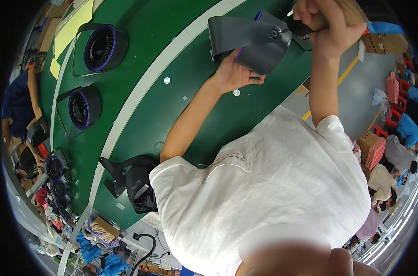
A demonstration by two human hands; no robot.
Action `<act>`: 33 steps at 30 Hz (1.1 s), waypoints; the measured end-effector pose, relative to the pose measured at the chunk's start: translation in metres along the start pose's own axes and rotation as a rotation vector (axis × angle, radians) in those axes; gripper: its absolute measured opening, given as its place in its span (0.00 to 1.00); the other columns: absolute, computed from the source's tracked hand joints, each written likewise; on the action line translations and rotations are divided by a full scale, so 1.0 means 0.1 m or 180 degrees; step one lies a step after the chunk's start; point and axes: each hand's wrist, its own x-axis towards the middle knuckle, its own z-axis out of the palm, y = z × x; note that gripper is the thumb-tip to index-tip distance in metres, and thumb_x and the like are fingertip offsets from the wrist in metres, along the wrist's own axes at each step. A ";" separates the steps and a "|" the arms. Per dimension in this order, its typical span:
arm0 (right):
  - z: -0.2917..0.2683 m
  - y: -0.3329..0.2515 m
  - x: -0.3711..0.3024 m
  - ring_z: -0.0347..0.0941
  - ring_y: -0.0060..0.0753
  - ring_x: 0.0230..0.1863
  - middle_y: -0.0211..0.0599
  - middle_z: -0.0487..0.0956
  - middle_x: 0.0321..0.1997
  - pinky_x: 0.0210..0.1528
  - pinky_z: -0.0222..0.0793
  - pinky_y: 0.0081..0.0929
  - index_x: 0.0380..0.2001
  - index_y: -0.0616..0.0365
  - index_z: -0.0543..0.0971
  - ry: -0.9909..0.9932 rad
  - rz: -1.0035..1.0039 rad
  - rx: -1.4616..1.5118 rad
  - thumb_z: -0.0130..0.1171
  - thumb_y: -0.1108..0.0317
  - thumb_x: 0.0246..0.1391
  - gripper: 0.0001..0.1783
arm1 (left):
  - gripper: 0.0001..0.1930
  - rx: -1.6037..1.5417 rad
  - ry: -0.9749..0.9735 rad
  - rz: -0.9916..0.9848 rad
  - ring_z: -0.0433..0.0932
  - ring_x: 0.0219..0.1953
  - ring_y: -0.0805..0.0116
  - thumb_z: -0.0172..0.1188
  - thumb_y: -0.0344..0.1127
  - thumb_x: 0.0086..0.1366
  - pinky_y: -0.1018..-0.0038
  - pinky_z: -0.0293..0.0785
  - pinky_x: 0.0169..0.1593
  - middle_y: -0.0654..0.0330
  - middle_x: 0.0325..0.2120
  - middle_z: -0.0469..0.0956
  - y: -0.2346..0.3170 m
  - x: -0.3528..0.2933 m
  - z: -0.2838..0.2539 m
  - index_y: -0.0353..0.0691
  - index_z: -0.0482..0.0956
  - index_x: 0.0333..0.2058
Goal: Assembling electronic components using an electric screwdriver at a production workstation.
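Note:
My left hand (234, 76) grips the lower rim of a dark grey fan (264, 53) with a purple ring. A wide grey bracket (239, 32) curves across its housing. In my right hand (335, 32) is a power screwdriver (351, 11) with a tan body and black nose, partly cut off by the upper edge. Its thin bit meets the round pivot on the bracket's side; whether it sits in a screw there is too small to tell. My right fingers wrap round the tool.
Two similar fans (99, 48) (84, 108) lie on the green bench (149, 115), beyond a pale rail (140, 89). A black fan with a bracket (140, 184) stands by my left shoulder. Several fans and other workers are at far left. Red stools (397, 103) and cartons line the right.

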 end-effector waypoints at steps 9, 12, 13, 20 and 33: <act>0.02 0.00 -0.17 0.63 0.23 0.11 0.30 0.67 0.16 0.15 0.61 0.21 0.62 0.64 0.56 -0.0019 0.0049 0.0404 0.59 0.72 0.53 0.35 | 0.36 0.0057 -0.0141 -0.0034 0.80 0.41 0.51 0.34 0.62 0.72 0.56 0.76 0.51 0.46 0.44 0.79 -0.05 -0.01 0.11 0.32 0.71 0.55; 0.02 0.00 -0.14 0.63 0.24 0.11 0.30 0.66 0.15 0.15 0.61 0.21 0.61 0.64 0.56 -0.0239 0.0072 0.0411 0.60 0.70 0.53 0.36 | 0.35 0.0076 -0.0062 -0.0029 0.80 0.41 0.51 0.33 0.62 0.73 0.57 0.76 0.50 0.46 0.44 0.79 -0.04 -0.02 0.12 0.32 0.70 0.55; 0.02 0.01 -0.14 0.63 0.24 0.11 0.30 0.66 0.15 0.15 0.61 0.21 0.61 0.64 0.56 -0.0239 0.0076 0.0423 0.60 0.70 0.53 0.36 | 0.35 0.0078 -0.0052 -0.0023 0.80 0.41 0.51 0.33 0.62 0.73 0.57 0.76 0.50 0.46 0.44 0.79 -0.04 -0.02 0.11 0.32 0.70 0.55; -0.15 0.14 -0.15 0.61 0.26 0.11 0.32 0.66 0.15 0.14 0.61 0.24 0.62 0.60 0.57 -0.0152 0.0080 0.0688 0.60 0.56 0.58 0.35 | 0.33 -0.0465 0.1103 0.0116 0.80 0.45 0.48 0.38 0.59 0.73 0.47 0.73 0.58 0.48 0.49 0.77 0.08 -0.07 0.52 0.33 0.68 0.58; -1.49 0.44 0.00 0.61 0.27 0.18 0.34 0.64 0.21 0.25 0.65 0.29 0.64 0.65 0.58 0.0586 -0.0068 0.0643 0.51 0.52 0.64 0.34 | 0.21 0.4059 0.3261 0.1934 0.82 0.42 0.60 0.50 0.44 0.71 0.65 0.81 0.41 0.52 0.45 0.79 2.80 -1.39 0.53 0.36 0.73 0.55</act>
